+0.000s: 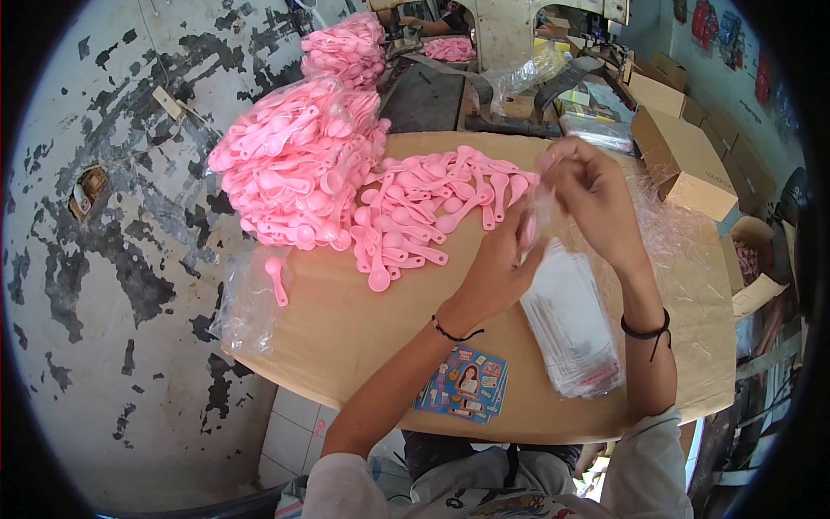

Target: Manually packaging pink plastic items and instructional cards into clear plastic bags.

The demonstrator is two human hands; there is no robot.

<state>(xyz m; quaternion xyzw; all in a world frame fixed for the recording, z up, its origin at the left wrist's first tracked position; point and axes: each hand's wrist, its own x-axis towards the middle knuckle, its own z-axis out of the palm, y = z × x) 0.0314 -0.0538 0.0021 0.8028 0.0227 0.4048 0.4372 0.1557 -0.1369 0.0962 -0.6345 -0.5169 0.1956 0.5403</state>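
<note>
My left hand (494,270) is closed around a small clear plastic bag (541,208), and something pink shows inside it, probably a spoon. At the bag's upper end, my right hand (595,192) has its fingers drawn together in a pinch; the plastic there is blurred. Just left of my hands, loose pink measuring spoons (406,212) lie spread over the brown table. Below them is a stack of flat clear bags (575,324). Close to my left forearm lies a small pile of blue printed cards (467,385).
Large clear bags packed with pink spoons (294,164) are heaped at the left against the peeling wall. One spoon (276,281) lies on a clear plastic sheet (246,303). Crumpled film (666,225) and open cardboard boxes (679,160) are at the right. A sewing machine (506,35) stands behind.
</note>
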